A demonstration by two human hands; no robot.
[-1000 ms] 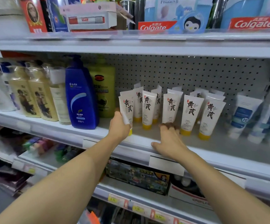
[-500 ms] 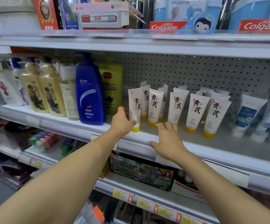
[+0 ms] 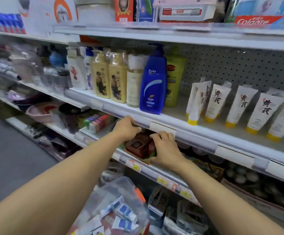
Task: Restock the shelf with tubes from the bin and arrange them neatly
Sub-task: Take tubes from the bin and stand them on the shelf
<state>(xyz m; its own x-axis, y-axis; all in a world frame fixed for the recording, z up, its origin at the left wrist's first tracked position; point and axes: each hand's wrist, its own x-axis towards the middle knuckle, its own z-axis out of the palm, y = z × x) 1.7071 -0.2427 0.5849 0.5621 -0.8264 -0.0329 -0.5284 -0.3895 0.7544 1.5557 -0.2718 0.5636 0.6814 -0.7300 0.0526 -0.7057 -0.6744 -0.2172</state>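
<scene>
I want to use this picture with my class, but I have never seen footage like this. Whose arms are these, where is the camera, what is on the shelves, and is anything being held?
The camera is worn on a person's head and looks forward and down, so the two bare arms are that person's own. There is no machine.

The left hand and the right hand are in front of the edge of the white shop shelf. Their fingers are curled, and neither plainly holds anything.

On that shelf stand white tubes with yellow caps, cap down in rows. To their left is a tall blue pump bottle among other bottles.

At the bottom is a clear plastic bin holding white and blue tubes, the stock to put on the shelf.
</scene>
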